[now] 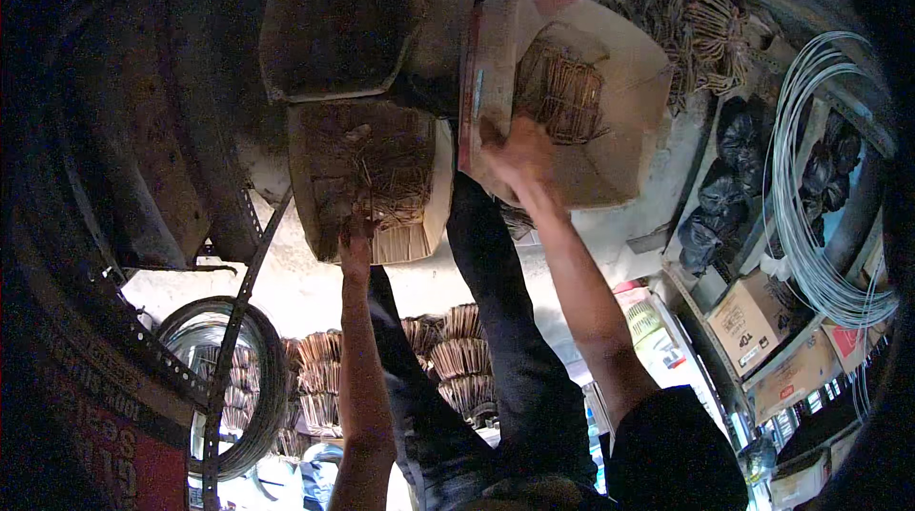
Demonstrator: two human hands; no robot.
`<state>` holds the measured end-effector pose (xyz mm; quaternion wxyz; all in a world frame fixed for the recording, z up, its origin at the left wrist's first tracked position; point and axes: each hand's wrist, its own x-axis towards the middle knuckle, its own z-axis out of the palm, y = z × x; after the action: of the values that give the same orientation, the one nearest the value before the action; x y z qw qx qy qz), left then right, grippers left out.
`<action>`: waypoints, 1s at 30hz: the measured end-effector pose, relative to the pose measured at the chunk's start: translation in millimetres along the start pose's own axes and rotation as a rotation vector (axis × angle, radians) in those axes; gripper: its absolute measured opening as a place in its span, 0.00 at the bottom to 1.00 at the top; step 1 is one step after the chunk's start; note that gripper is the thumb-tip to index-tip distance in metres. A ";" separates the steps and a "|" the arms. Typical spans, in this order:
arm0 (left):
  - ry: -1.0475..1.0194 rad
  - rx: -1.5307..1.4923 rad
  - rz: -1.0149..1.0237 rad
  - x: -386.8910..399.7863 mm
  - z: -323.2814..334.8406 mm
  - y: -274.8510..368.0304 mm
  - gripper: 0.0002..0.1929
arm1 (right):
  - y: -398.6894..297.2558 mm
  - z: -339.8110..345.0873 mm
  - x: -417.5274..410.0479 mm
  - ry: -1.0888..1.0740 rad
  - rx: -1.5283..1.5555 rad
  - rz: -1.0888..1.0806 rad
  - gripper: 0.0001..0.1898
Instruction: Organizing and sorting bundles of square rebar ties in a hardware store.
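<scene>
My left hand [356,236] is at the near rim of an open cardboard box [439,189]. Its fingers are in shadow, so their grip is hidden. Loose thin metal pieces [364,153] and a tied bundle [404,198] lie inside. My right hand [525,150], somewhat blurred, is over the near left corner of a second open cardboard box [607,175]. Whether it holds that wall is unclear. Inside that box is a stack of bent rusty-brown rods [572,96], bound together.
A third, dark open box [339,25] stands behind. Coiled wire hangs at right [786,189] and lower left [268,396], beside a perforated metal upright [232,339]. Black plastic bags [722,189] and cartons [747,325] line the right. Bundled rods [461,357] are stacked behind my legs.
</scene>
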<state>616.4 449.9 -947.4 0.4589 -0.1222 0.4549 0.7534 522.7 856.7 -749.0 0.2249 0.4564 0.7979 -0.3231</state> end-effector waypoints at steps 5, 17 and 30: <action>0.318 0.183 -0.199 10.8 32.4 -6.4 0.28 | 23.7 6.3 8.6 -0.030 -0.030 0.045 0.22; 0.399 0.363 -0.303 19.6 91.2 70.7 0.27 | 117.8 -41.3 -75.0 0.104 0.369 -0.132 0.12; 0.406 -0.088 -0.014 13.5 56.0 24.4 0.13 | 154.9 -100.2 -98.2 0.012 0.282 -0.044 0.18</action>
<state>602.5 498.4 -910.4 0.3571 -0.2945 0.5041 0.7291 699.0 929.7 -663.7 0.1465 0.4677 0.7559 -0.4341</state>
